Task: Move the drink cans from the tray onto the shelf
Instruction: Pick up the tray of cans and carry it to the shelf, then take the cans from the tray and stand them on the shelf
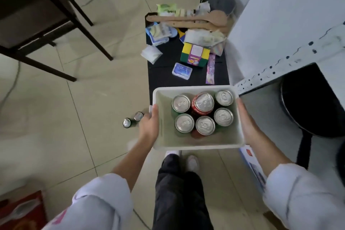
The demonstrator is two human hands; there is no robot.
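Tray [197, 144] held by both hands, above the floor.
Left hand [149, 125] and right hand [246, 117] each clamped on a side wall; six cans [203, 112] upright inside; shelf [287, 61] beside.

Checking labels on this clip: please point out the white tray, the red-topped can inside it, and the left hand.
white tray [197, 146], head view, near rim.
red-topped can [203, 102], head view, lid centre.
left hand [150, 127], head view, back of hand gripping the tray's left wall.

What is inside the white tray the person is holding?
Six upright drink cans stand in the white tray: five silver-topped, one red. Their lower bodies and the tray floor beneath them are hidden.
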